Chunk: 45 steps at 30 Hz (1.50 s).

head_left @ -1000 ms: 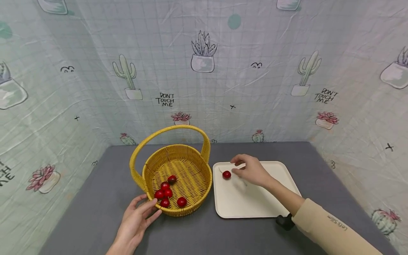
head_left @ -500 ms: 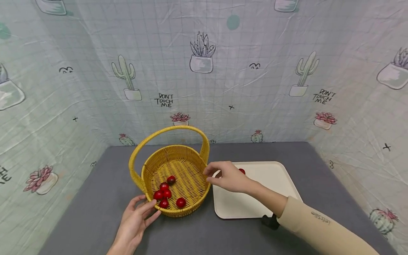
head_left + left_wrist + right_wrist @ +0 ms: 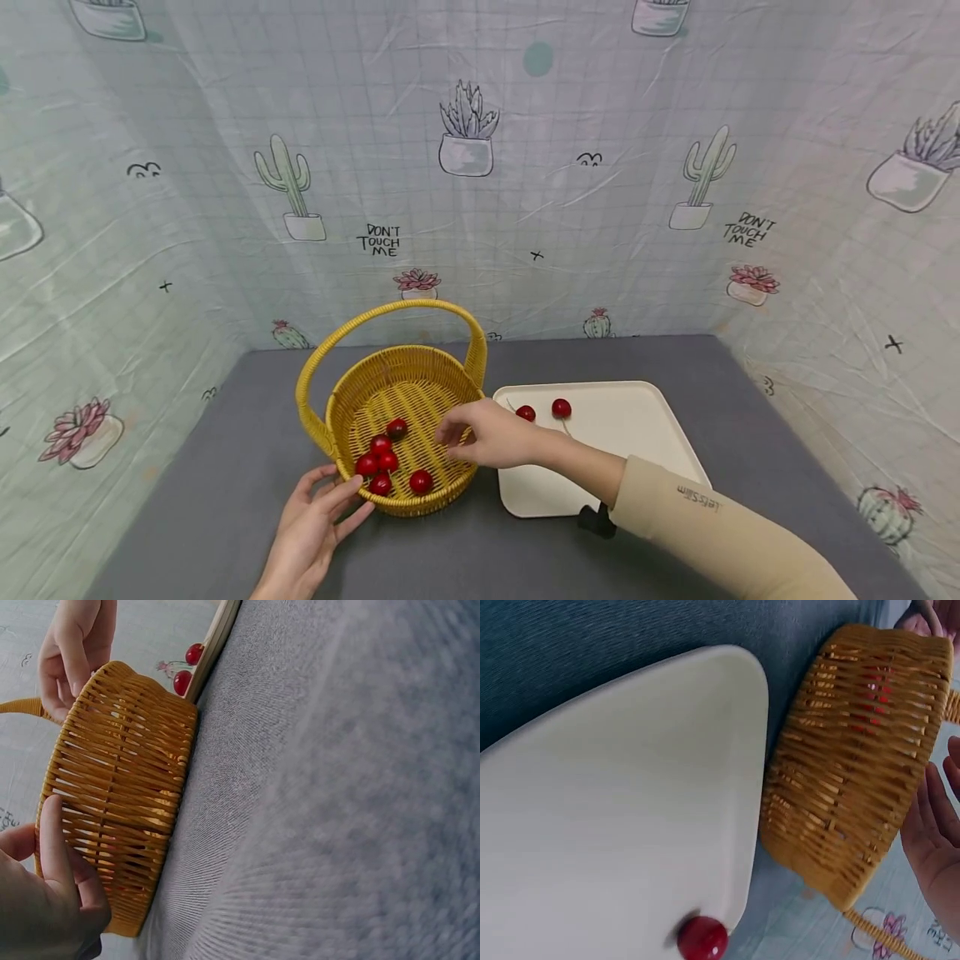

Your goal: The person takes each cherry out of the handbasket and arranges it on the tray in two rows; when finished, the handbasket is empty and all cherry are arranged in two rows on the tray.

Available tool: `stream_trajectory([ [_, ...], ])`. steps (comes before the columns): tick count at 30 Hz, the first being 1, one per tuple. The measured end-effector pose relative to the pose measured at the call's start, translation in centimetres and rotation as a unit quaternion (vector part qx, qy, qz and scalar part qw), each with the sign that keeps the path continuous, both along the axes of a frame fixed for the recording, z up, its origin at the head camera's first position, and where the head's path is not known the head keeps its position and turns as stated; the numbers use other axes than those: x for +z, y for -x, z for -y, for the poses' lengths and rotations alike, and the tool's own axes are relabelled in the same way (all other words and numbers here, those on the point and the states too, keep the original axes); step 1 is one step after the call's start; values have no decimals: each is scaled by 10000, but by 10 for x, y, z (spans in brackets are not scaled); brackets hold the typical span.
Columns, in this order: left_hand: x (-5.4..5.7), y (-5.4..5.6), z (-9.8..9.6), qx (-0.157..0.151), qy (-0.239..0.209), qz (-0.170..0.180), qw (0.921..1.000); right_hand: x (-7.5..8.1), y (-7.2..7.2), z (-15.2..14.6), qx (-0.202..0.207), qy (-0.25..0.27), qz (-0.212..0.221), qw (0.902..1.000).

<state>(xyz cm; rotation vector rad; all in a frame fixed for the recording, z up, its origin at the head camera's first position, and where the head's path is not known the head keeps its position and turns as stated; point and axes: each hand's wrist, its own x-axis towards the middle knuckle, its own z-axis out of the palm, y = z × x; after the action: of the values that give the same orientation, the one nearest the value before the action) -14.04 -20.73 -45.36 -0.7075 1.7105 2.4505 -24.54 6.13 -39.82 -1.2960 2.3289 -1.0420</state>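
Note:
A yellow woven basket with a tall arched handle holds several red cherries, gathered toward its near left side. My left hand grips the basket's near left rim; in the left wrist view fingers lie along the outer weave. Over the basket's right rim reaches my right hand, fingers loosely curved, thumb and forefinger apart, no cherry showing between them. Two cherries with stems, one left and one right, lie on the cream tray.
The tray stands directly right of the basket on a grey cloth-covered table. A curtain printed with potted cacti encloses the back and sides. A black strap piece sits at the right wrist, below a beige sleeve.
My right hand has moved left from above the tray to over the basket, uncovering the second cherry on the tray. My left hand has stayed at the rim. The view shifted slightly.

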Motion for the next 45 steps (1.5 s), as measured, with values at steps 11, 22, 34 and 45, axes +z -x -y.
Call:
stream_trajectory([
  [11, -2, 1, -2, 0, 30, 51, 10000, -12, 0, 27, 409, -489, -374, 9973],
  [22, -3, 0, -2, -21, -20, 77, 10000, -22, 1, 45, 188, -959, -430, 9943],
  [34, 0, -2, 1, 69, -91, 132, 9998, -26, -3, 55, -100, -1092, -619, 9920],
  [45, -1, -1, -1, 132, -64, 91, 9999, -31, -4, 58, -180, -1212, -877, 9886],
])
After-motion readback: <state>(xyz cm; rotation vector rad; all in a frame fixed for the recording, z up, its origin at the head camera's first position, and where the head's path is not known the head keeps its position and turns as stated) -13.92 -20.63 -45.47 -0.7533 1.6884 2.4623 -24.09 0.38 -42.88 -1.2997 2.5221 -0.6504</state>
